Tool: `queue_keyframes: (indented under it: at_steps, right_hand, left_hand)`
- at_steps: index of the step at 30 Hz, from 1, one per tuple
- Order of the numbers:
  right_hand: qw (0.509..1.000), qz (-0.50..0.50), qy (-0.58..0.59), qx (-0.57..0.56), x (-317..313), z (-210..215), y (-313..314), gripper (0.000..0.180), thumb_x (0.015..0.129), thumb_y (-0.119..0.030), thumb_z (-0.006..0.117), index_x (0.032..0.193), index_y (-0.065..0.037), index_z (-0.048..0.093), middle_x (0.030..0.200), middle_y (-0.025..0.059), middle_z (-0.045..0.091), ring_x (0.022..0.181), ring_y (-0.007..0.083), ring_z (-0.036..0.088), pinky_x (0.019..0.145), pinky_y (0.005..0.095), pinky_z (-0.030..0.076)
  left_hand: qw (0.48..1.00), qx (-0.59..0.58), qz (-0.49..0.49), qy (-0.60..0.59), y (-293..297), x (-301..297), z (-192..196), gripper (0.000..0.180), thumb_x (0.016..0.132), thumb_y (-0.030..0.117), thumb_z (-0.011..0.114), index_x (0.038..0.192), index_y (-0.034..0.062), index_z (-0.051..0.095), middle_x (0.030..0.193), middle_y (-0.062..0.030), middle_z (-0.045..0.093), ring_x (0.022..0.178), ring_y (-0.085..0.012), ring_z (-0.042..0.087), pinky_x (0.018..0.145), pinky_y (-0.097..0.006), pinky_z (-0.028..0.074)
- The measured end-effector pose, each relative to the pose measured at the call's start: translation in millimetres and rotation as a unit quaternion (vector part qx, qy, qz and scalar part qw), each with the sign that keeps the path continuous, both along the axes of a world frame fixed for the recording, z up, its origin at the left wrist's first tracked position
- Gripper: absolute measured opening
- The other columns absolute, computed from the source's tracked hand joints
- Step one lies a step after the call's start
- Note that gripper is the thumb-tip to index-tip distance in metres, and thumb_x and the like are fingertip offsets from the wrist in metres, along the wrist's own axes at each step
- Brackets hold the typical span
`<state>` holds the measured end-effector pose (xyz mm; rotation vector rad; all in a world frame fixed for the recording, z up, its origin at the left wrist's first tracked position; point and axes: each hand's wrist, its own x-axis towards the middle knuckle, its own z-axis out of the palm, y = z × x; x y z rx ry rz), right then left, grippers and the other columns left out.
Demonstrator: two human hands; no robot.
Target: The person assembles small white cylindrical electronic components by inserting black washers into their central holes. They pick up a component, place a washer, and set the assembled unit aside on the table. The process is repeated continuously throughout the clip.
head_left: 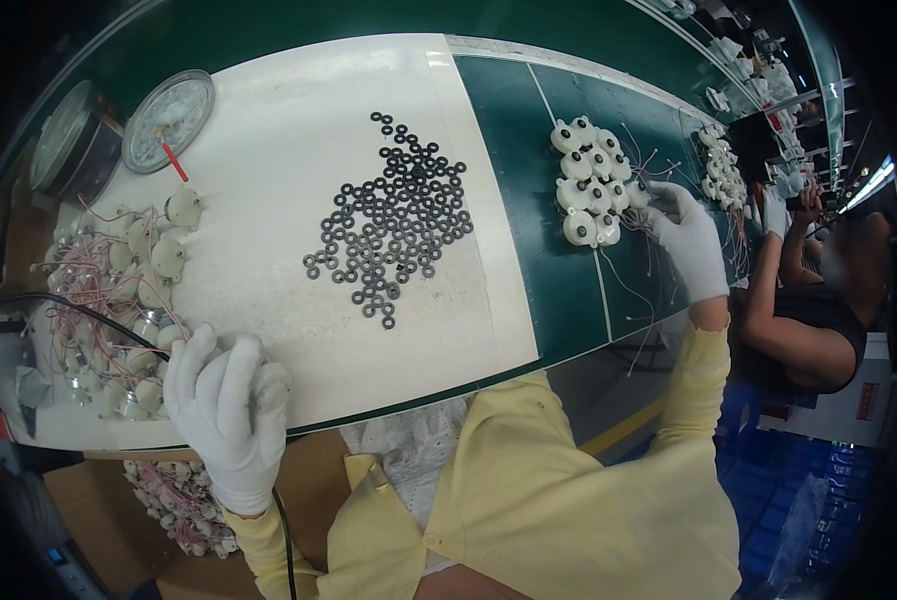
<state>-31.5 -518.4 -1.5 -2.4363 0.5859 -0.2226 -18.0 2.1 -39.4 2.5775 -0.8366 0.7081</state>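
Right hand [683, 235]: fingers are partly bent, with the tips touching the right edge of the white unit cluster [598, 165]; whether a unit is gripped cannot be told.
Left hand [230, 405]: fingers are loosely curled at the desk [268, 120] edge; what, if anything, is held cannot be told.
Unit cluster: units are packed closely on the green mat [503, 130], black centres upward, probably so that the centres can be reached easily.
Black rings [418, 175]: mostly spread flat mid-desk, apparently so that single ones can be picked up.
Left side: pink-wired units [168, 258] are heaped near the left hand; behind them, a red-handled stick [175, 162] is rested on a round dish [210, 100].
In the way: the left hand is crossed by a black cable [98, 312]; loose wires [623, 288] are trailed beneath the right.
Below: more units are held in a carton [98, 520].
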Motion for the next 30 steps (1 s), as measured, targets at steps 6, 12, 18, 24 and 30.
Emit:
queue_keyframes:
  at_steps: [6,12,18,24,30]
  right_hand:
    - [0.997,0.043,-0.002,-0.063,2.4,5.2,7.6,0.024,0.096,-0.012,0.071,0.117,-0.001,0.071,0.094,0.0065,0.075,0.083,0.0127,0.068,0.077,0.0274,0.053]
    - [0.984,-0.016,-0.172,0.05,-47.2,52.6,97.4,0.043,0.092,-0.006,0.072,0.134,0.001,0.065,0.118,0.0166,0.073,0.097,0.0183,0.07,0.091,0.0285,0.052]
    - [0.865,0.427,-0.259,0.036,-13.1,19.2,266.4,0.037,0.07,-0.015,0.084,0.102,-0.005,0.067,0.109,0.0144,0.07,0.067,0.0236,0.061,0.066,0.0337,0.045]
    - [0.734,0.568,-0.266,0.259,1.4,15.3,272.3,0.041,0.073,-0.016,0.083,0.108,-0.007,0.064,0.088,0.0101,0.068,0.059,0.0229,0.054,0.052,0.0353,0.038]
    - [0.409,0.481,-0.151,0.76,-0.9,-5.6,224.5,0.081,0.097,-0.026,0.071,0.161,0.001,0.03,0.08,0.0134,0.068,0.057,0.0118,0.059,0.045,0.0264,0.04]
  left_hand:
    - [0.999,-0.041,0.003,-0.012,1.5,-3.6,3.9,0.035,0.102,0.026,0.062,0.128,0.0033,0.065,0.115,-0.0116,0.068,0.12,-0.0384,0.062,0.107,-0.056,0.045]
    - [0.979,-0.185,0.025,0.078,16.7,-15.0,23.8,0.047,0.104,0.031,0.062,0.135,-0.0031,0.06,0.113,-0.0159,0.072,0.107,-0.0379,0.066,0.099,-0.05,0.049]
    - [0.977,-0.161,-0.104,0.094,-16.6,-18.8,73.1,0.058,0.101,0.035,0.064,0.142,-0.005,0.055,0.115,-0.0165,0.072,0.101,-0.0354,0.067,0.088,-0.048,0.052]
    - [0.943,-0.208,-0.179,0.187,-31.4,-23.8,83.1,0.044,0.097,0.025,0.064,0.132,-0.003,0.064,0.101,-0.012,0.07,0.088,-0.0328,0.066,0.079,-0.045,0.05]
    - [0.997,-0.039,-0.016,0.068,-19.9,-7.2,63.2,0.038,0.087,0.012,0.072,0.123,0.0023,0.068,0.092,-0.0105,0.066,0.078,-0.0325,0.063,0.071,-0.044,0.048]
